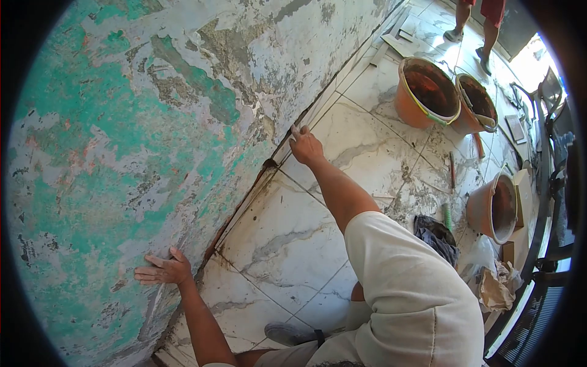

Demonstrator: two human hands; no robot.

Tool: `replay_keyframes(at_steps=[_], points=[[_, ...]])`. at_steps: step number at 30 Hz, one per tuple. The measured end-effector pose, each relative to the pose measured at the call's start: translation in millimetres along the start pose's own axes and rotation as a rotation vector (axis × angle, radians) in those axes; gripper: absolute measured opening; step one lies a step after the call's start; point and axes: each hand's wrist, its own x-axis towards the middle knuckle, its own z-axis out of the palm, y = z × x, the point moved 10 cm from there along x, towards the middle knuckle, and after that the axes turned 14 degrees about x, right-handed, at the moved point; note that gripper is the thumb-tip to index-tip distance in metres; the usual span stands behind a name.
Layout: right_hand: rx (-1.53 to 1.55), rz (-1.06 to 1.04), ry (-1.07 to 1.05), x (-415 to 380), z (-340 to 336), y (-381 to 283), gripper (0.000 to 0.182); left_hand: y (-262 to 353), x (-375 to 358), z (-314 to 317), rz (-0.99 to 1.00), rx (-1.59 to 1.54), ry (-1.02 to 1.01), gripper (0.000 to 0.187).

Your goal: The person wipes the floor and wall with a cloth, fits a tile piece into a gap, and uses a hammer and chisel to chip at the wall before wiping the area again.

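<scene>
My left hand (164, 268) lies flat against the peeling wall (92, 183), fingers spread, holding nothing. Farther along, my right hand (306, 145) is at the foot of the wall, its fingers bent over the upper edge of a narrow white skirting tile (319, 110). Its fingertips reach the dark gap between that strip and the wall; the thumb is partly hidden. Just below this hand, a dark broken hole (269, 163) shows at the wall's base. Marbled white floor tiles (287, 238) lie beneath my arms.
Two mortar-stained buckets (422, 113) (474, 116) stand at the upper right; another bucket (492, 208) lies tilted nearer. A dark bag (437, 238), crumpled paper (498, 286) and stacked black chairs (553, 244) line the right. Another person's legs (489, 37) show at the top. Loose tile pieces (397, 44) lie along the wall.
</scene>
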Motion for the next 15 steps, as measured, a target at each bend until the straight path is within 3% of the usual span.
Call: replay_keyframes(at_steps=[7,13,15], points=[[0.025,-0.159,-0.086,-12.8,5.9,-7.0,0.047,-1.0,-1.9,3.3,0.001,-0.016,-0.023,0.076],[0.099,-0.166,0.154,-13.5,-11.1,-9.7,0.034,0.5,1.8,-2.0,0.002,-0.01,0.003,0.074],[0.103,-0.23,-0.024,-18.5,5.8,-16.0,0.034,0.9,1.7,-1.5,0.005,-0.012,0.008,0.074]])
